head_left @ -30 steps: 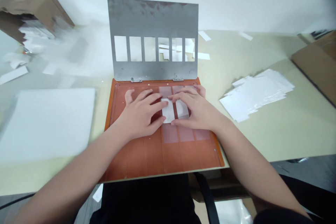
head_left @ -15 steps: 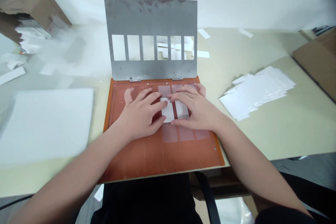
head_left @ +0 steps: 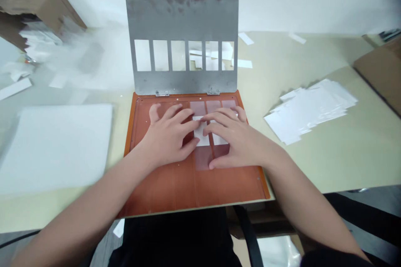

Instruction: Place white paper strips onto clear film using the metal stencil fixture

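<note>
**Orange hinged board (head_left: 188, 187) with steel plate (head_left: 181, 12), both hands on paper strips**

Nearest: left hand (head_left: 166, 135), open and flat, fingers spread, tips resting on the first white paper strip (head_left: 201, 135), with no grip on it. Right hand (head_left: 233, 137), likewise open, fingers lightly curved over the second white paper strip (head_left: 219, 138), also ungripped.

Strips: two, side by side near the middle of the board, partly covered by the fingers and separated by a narrow orange bar.

Board: orange, lying flat on the table, marked with pinkish translucent panels (head_left: 203, 158) beneath and around the strips.

Plate: grey steel, standing up from the board's far edge on two hinges (head_left: 162, 93), pierced by six rectangular windows in a row, stained along the top.

To the right: a loose stack of white die-cut cards (head_left: 310, 110) on the pale table (head_left: 344, 167).

To the left: a large white sheet (head_left: 56, 146).

Farthest: a torn cardboard box (head_left: 34, 4) at upper left, spilling blurred white paper (head_left: 37, 37); a cardboard panel (head_left: 382, 71) at right; white scraps (head_left: 246, 38) beyond the plate.
</note>
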The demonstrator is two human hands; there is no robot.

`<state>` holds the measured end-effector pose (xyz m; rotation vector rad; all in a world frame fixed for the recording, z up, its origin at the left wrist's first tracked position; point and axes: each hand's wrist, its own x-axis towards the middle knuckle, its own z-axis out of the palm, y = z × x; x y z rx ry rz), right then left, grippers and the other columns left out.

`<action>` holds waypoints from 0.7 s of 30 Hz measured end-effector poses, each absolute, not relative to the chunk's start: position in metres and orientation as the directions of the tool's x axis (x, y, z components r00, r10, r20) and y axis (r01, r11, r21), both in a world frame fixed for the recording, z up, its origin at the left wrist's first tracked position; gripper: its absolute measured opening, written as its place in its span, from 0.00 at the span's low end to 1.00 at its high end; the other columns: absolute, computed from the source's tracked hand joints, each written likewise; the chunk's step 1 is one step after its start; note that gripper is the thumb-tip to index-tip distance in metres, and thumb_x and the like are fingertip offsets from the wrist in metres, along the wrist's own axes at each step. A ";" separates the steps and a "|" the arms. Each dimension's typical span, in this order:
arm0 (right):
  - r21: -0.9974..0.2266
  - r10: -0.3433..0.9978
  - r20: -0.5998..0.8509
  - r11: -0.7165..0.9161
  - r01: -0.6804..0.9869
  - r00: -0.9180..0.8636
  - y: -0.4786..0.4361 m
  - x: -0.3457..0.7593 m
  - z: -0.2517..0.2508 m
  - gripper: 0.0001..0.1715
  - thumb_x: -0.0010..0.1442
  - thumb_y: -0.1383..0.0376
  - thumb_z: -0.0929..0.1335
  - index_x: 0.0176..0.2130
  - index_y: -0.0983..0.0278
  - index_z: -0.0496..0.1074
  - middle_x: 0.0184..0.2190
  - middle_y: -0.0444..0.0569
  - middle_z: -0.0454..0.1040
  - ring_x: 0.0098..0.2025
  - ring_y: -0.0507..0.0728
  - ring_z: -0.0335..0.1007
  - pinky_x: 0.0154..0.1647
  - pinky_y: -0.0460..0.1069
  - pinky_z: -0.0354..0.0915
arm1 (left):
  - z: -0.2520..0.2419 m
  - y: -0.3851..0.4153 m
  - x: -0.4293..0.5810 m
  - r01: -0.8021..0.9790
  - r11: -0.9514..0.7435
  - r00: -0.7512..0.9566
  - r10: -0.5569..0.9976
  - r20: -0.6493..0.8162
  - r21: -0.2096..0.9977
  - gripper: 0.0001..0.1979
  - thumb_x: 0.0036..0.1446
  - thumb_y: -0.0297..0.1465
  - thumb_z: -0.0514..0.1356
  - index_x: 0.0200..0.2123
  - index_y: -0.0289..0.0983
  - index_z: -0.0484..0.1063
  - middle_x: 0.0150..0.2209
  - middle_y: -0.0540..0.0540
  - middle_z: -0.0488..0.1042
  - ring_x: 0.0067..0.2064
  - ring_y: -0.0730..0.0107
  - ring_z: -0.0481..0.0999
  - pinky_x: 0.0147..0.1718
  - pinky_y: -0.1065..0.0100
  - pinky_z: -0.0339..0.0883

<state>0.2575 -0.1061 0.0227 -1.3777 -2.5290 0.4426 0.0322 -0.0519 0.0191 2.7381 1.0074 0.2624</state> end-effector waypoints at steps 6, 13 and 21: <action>-0.341 0.833 0.093 0.541 0.769 -0.545 -0.106 0.257 0.022 0.22 0.57 0.48 0.73 0.44 0.58 0.70 0.60 0.52 0.70 0.62 0.67 0.61 0.63 0.67 0.46 | 0.019 -0.051 0.032 0.614 -0.746 0.756 0.650 0.078 0.257 0.15 0.63 0.38 0.55 0.49 0.43 0.76 0.60 0.40 0.72 0.65 0.36 0.64 0.57 0.24 0.45; -0.273 0.815 0.195 0.580 0.767 -0.546 -0.103 0.258 0.016 0.08 0.65 0.58 0.67 0.36 0.59 0.72 0.56 0.49 0.75 0.61 0.65 0.64 0.65 0.67 0.43 | 0.022 -0.051 0.033 0.625 -0.737 0.753 0.656 0.053 0.256 0.18 0.62 0.31 0.48 0.47 0.44 0.76 0.59 0.41 0.73 0.65 0.39 0.65 0.56 0.26 0.46; -0.275 0.806 0.244 0.591 0.758 -0.540 -0.103 0.256 0.015 0.10 0.66 0.63 0.66 0.32 0.60 0.73 0.55 0.47 0.76 0.59 0.65 0.65 0.65 0.66 0.43 | 0.023 -0.052 0.030 0.606 -0.748 0.772 0.636 0.027 0.271 0.24 0.55 0.38 0.54 0.55 0.42 0.73 0.61 0.37 0.71 0.65 0.33 0.62 0.55 0.23 0.45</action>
